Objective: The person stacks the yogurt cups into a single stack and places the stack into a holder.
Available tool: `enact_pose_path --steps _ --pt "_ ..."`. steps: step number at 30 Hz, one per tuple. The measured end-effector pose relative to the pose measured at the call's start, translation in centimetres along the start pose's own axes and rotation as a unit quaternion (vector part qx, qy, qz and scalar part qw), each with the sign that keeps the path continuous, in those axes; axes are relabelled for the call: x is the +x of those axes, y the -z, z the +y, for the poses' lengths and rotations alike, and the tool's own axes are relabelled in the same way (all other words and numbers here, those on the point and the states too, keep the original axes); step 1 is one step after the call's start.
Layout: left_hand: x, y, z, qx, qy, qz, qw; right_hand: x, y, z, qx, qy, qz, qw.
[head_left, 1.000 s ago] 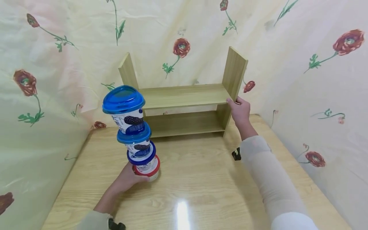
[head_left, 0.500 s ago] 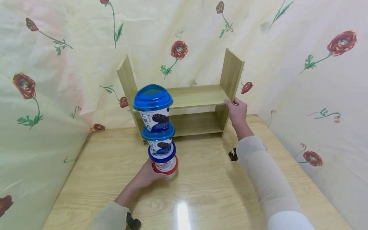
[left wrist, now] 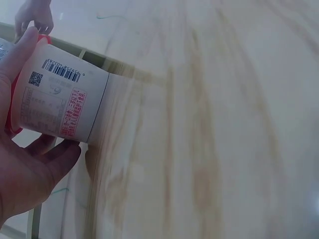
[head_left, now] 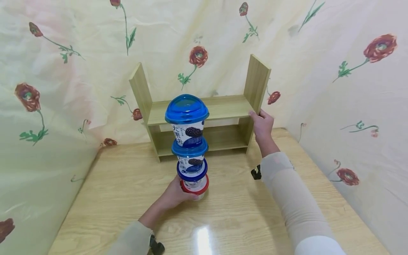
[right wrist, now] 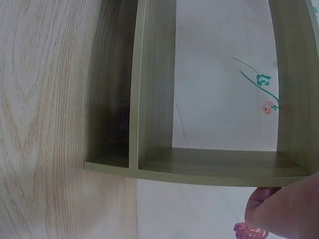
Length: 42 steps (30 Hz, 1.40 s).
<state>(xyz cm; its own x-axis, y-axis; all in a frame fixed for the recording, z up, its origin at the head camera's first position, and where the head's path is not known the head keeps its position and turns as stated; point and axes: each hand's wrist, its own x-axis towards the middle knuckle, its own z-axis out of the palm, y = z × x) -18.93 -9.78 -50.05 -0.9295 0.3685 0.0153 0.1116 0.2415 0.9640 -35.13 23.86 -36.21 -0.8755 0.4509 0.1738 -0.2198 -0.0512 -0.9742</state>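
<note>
My left hand (head_left: 176, 194) grips the lowest cup (head_left: 201, 191), a red-rimmed tub, in an upright stack of yogurt cups. Above it stand a cup with a dark blue lid (head_left: 181, 175) and two blackberry-printed cups, the large top one (head_left: 188, 132) under a bright blue lid (head_left: 186, 109). The left wrist view shows thumb and fingers around the white cup (left wrist: 65, 94) with its barcode. Whether it touches the table I cannot tell. My right hand (head_left: 264, 124) holds the right side panel of a wooden shelf (head_left: 224, 106); the right wrist view shows fingers at that panel (right wrist: 209, 179).
The shelf has two boards and tall side panels, and stands at the back of the wooden table (head_left: 127, 184), behind the stack. Flower-patterned cloth (head_left: 76, 71) hangs at the back and both sides.
My left hand has carried the stack of cups to the right, from left of the shelf to in front of its middle. My right hand keeps its hold on the side panel.
</note>
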Motion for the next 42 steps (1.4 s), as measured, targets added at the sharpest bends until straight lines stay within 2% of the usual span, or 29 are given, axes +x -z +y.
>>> enact_pose_path --steps 9,19,23,27,32,42 --pt "0.8 -0.5 0.6 0.000 -0.017 -0.022 0.9996 0.0 -0.3 -0.3 0.013 0.007 0.014 0.9998" --pt "1.1 -0.9 1.2 0.007 -0.022 -0.043 0.9988 0.1 -0.2 -0.3 0.003 0.003 0.006 1.0000" --pt "0.9 -1.3 1.3 0.002 -0.033 -0.047 0.9984 0.2 -0.3 -0.3 -0.006 0.007 0.000 1.0000" --pt "1.1 -1.2 1.5 0.019 -0.045 -0.053 0.9974 0.4 -0.4 -0.6 -0.020 0.018 -0.009 0.9996" --pt "1.4 -1.2 1.6 0.035 -0.051 -0.059 0.9964 0.4 -0.2 -0.8 -0.035 0.010 -0.008 0.9993" --pt "1.4 -1.8 1.4 0.033 -0.057 -0.050 0.9966 0.0 0.3 -0.4 -0.038 0.001 -0.016 0.9991"
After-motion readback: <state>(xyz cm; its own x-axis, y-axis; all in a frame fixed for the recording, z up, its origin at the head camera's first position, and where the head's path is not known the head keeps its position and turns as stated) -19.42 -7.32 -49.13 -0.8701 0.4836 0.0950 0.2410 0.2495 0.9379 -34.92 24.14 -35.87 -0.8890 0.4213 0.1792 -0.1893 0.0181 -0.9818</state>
